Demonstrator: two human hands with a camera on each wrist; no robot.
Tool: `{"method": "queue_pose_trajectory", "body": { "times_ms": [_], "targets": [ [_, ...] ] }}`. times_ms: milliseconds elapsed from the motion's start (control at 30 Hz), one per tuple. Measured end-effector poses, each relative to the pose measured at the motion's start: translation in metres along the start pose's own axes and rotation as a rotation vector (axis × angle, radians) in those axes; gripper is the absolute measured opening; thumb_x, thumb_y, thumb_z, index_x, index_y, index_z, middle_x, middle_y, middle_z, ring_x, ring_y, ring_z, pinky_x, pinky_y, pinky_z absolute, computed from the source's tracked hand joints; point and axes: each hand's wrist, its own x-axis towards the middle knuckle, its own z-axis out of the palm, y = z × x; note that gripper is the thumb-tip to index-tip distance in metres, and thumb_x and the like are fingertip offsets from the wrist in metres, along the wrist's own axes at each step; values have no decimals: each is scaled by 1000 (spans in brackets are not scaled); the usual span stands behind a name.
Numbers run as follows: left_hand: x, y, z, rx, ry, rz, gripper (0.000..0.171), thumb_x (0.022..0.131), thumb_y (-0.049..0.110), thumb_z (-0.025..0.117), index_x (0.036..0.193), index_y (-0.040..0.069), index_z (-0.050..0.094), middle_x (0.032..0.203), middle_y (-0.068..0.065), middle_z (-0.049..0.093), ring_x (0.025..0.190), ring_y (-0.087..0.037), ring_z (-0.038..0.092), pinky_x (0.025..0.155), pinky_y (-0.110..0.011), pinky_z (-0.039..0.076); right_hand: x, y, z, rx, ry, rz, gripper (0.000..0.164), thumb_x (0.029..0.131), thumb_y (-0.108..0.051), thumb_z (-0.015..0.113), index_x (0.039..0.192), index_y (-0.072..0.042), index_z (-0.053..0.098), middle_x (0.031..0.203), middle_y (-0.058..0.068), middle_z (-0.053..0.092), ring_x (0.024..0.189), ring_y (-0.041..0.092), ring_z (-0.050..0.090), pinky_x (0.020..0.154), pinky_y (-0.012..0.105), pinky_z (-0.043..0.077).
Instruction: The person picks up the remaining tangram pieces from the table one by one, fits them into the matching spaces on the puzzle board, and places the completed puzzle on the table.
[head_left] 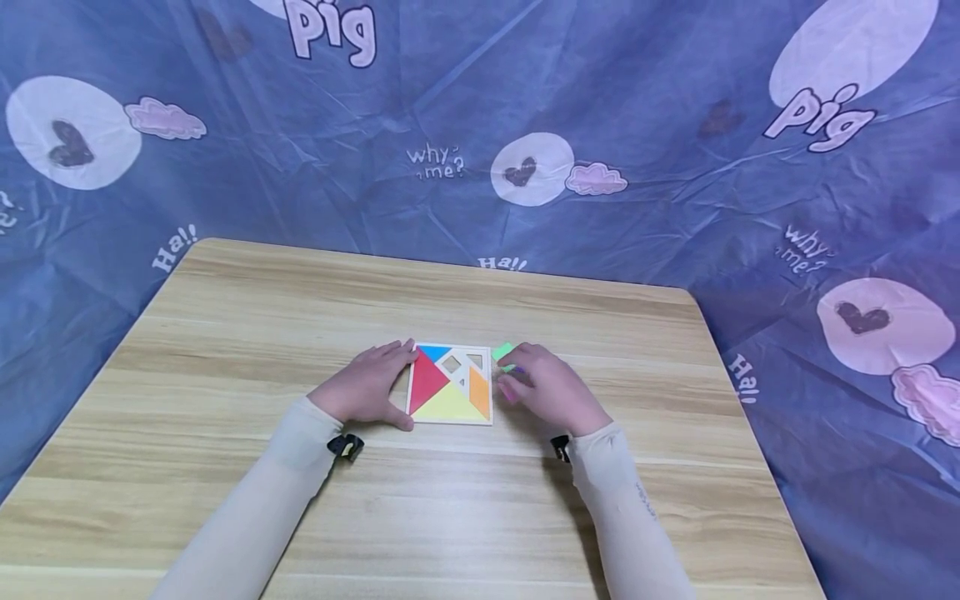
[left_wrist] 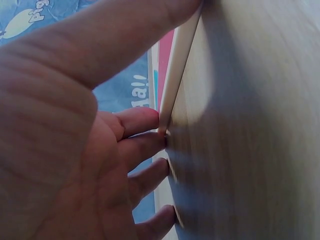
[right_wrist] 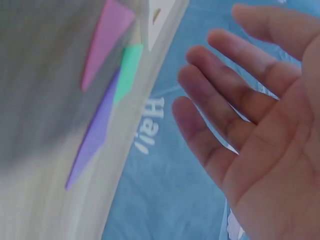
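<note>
A white-framed tangram tray lies on the table, holding a red triangle, a yellow triangle, a blue triangle and an orange parallelogram. My left hand rests along the tray's left side, fingertips at the far corner and thumb at the near one. My right hand hovers over loose pieces, relaxed fingers apart from them in the right wrist view. These are a pink triangle, a green piece and a purple triangle, partly hidden by the hand in the head view.
The wood-grain table stretches around the tray on every side. A blue printed cloth hangs behind it and along both sides. Small dark devices sit at the wrists.
</note>
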Motion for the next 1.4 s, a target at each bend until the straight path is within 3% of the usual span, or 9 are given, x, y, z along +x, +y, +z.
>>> {"method": "queue_pose_trajectory", "body": {
  "times_ms": [267,400,833,1400],
  "targets": [
    [-1,-2,0,16,14,29,118,72,50,92,162,3,31,170,-15,25,157,-35,21,128,-52,18,-5,9,-15,51,189,116,24,94,-14,74,115,-3,74,109,8,73,101,26,69,90,46,58],
    [-2,-3,0,9,12,26,119,72,50,92,162,3,30,170,-16,25,157,-36,21,128,-52,18,-5,13,-17,48,237,138,22,95,-14,73,113,-2,74,106,8,73,98,27,69,87,46,58],
    [-1,-3,2,-8,11,13,119,72,50,92,163,5,29,170,-14,24,157,-35,20,129,-52,17,-5,20,-14,38,243,159,21,94,-14,74,111,-2,74,103,9,72,96,27,68,86,45,58],
    [1,-4,3,-2,7,7,121,72,52,92,164,6,27,171,-13,22,158,-34,18,129,-51,16,-4,24,-8,51,185,206,26,93,-16,76,115,-2,72,106,12,71,90,29,66,82,45,57]
  ]
}}
